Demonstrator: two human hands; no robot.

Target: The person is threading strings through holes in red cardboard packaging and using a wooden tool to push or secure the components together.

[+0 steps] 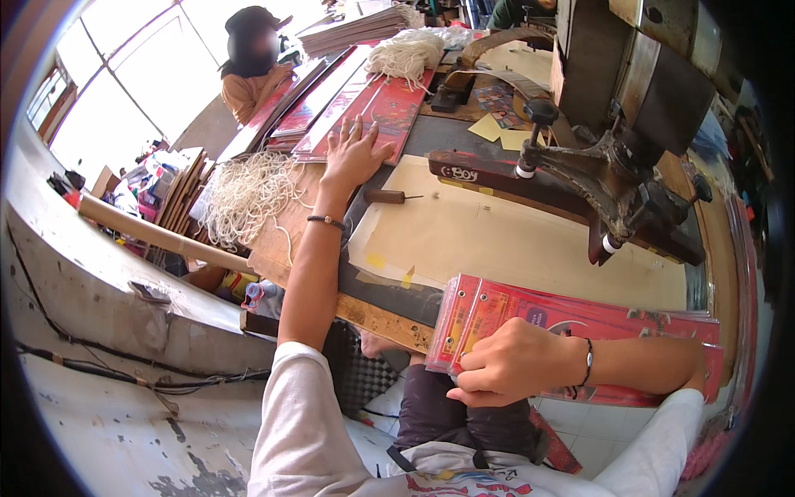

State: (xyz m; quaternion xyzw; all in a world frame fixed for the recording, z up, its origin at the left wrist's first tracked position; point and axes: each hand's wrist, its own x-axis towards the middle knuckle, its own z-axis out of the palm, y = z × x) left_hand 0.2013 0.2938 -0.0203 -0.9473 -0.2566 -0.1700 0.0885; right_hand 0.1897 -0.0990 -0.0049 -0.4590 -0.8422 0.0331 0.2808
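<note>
Head view. Landmark: the cream cardboard sheet (530,240) lying flat on the workbench (373,311).

Left hand (354,155): beyond the sheet's far left corner, arm stretched out, palm down, fingers spread and flat. It presses on the near end of a red printed flat stack (389,103); nothing is enclosed in the hand. A dark bracelet sits at the wrist.

Right hand (505,362): at the sheet's near edge, fingers curled in a loose fist. It grips the left end of a thick stack of red printed card pieces (580,319), thumb and fingers closed on the stack's edge. The stack lies along the bench's near edge, touching the sheet's near side. A beaded bracelet sits at the wrist.

Awl with wooden handle (387,196): just off the sheet's far left corner, lying flat, tip toward the right.

Dark metal press machine (613,166): above the sheet's far right part, its foot hanging over the cardboard.

Bundle of white cord (248,195): left of the sheet, on the bench's left end.

Second white cord bundle (407,51): well beyond the sheet, on the red stack's far end.

Cardboard tube (157,236): left of the sheet, below the cord, lying at a slant.

Another person in an orange top (248,87): far left beyond the sheet, by the window.
</note>
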